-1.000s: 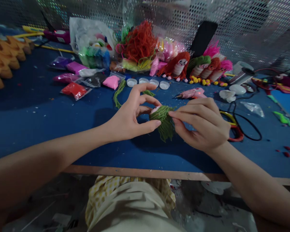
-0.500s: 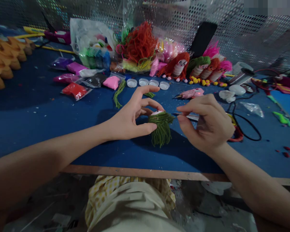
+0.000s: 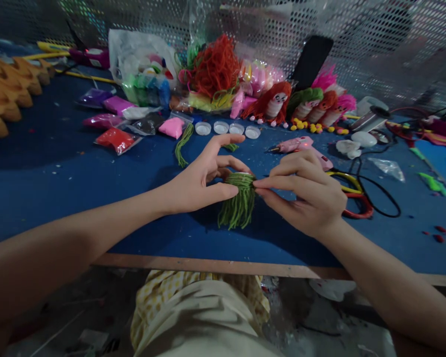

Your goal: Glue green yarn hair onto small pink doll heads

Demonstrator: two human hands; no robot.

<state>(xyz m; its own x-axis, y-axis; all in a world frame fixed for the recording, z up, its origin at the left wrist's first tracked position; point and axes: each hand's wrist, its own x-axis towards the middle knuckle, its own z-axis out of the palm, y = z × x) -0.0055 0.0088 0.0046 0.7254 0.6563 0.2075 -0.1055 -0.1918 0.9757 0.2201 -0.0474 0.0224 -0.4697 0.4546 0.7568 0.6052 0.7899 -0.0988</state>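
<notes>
A small doll head with green yarn hair [image 3: 238, 201] is held just above the blue tabletop. My left hand [image 3: 204, 178] grips it between the thumb in front and the fingers behind, its index finger raised. The strands hang down toward me, and only a sliver of white shows at the top. At the right edge of the hair, my right hand [image 3: 305, 191] pinches with thumb and index finger, touching the yarn. Past my right hand lie scissors [image 3: 357, 203] with red and yellow handles, partly covered by it. Loose green yarn [image 3: 183, 146] lies beyond my left wrist.
A pink glue gun [image 3: 297, 145] lies behind my right hand, its black cord looping right. White bottle caps [image 3: 221, 128] stand in a row. Finished yarn-haired dolls [image 3: 277, 104] and a dark phone [image 3: 312, 59] stand farther back. Clay packets [image 3: 117, 140] lie left, near an egg tray [image 3: 7, 99].
My right hand has moved left and its fingertips have closed on the edge of the green hair. The doll head has turned and shifted slightly left.
</notes>
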